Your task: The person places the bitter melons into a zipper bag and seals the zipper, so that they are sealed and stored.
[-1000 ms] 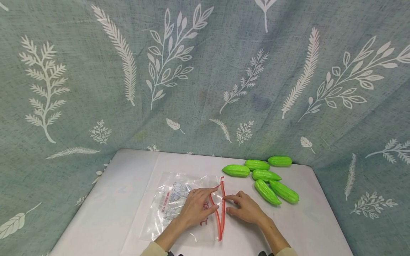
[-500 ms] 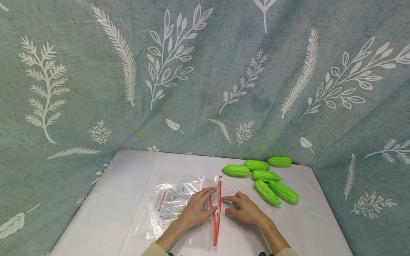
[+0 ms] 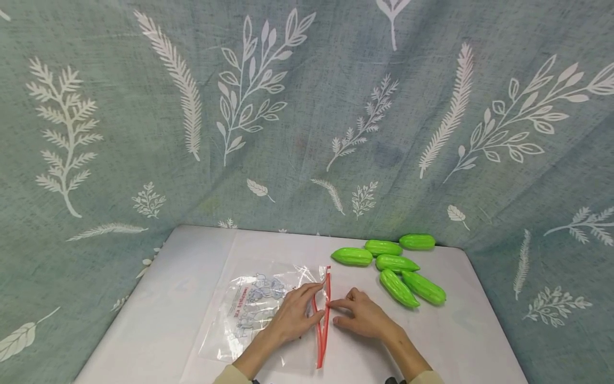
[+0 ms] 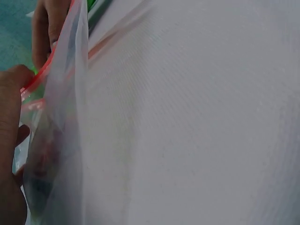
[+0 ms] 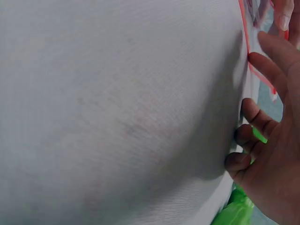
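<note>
A clear plastic zip bag point(image 3: 225, 325) with blue printed figures and red lettering lies flat, its red-edged mouth point(image 3: 320, 346) parted and facing right. My left hand point(image 3: 295, 316) rests over the bag at the mouth, thumb and fingers spread apart at the nearer red strip. From the other side, my right hand point(image 3: 363, 316) touches the outer red strip with its index fingertip; its thumb stands apart from the strip. In the right wrist view the remaining fingers point(image 5: 253, 112) are loosely bent above the table. The left wrist view shows the clear film point(image 4: 61, 131) bulging beside the left hand.
Several bright green ridged gourds lie at the back right of the white table point(image 3: 158, 298), among them a left one point(image 3: 352, 256) and a front one point(image 3: 398, 288). A grey-green leaf-patterned cloth point(image 3: 288, 197) hangs behind and at both sides.
The bag's mouth has shifted slightly left and its parting has narrowed. The right hand has followed a little to the left; the left hand stays nearly in place.
</note>
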Motion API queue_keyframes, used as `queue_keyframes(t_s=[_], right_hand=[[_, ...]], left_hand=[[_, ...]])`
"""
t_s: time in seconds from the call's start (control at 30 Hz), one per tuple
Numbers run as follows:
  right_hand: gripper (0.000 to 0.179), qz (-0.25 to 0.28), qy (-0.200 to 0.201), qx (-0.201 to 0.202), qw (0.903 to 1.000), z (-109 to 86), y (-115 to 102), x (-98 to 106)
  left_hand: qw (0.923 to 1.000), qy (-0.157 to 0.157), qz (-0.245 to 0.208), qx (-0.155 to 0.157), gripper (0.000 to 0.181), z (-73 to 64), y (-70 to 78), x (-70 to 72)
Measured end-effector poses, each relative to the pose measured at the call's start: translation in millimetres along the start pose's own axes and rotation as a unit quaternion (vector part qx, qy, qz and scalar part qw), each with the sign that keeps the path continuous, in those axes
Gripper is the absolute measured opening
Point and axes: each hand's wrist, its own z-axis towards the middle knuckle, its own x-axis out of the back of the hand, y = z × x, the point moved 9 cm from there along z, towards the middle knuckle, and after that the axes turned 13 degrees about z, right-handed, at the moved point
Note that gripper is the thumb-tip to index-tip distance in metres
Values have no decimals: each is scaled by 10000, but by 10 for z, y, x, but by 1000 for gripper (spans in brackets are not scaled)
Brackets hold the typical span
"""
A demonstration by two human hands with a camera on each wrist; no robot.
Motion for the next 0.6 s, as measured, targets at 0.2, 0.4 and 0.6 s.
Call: queue_keyframes(t_s=[0.2,0.4,0.6], right_hand=[[42,-460,-9,49,9989,19,-71,6],[41,-400,-118,-78,9991,47,-62,0],[40,-221,-131,206,9995,34,-73,-8]], left_hand=[[9995,-212,88,201,67,-108,-115,-72],[9990,-371,243,-13,73,-166,-129,-135],[9964,-704,476,-11,88,-160,-128,-227]])
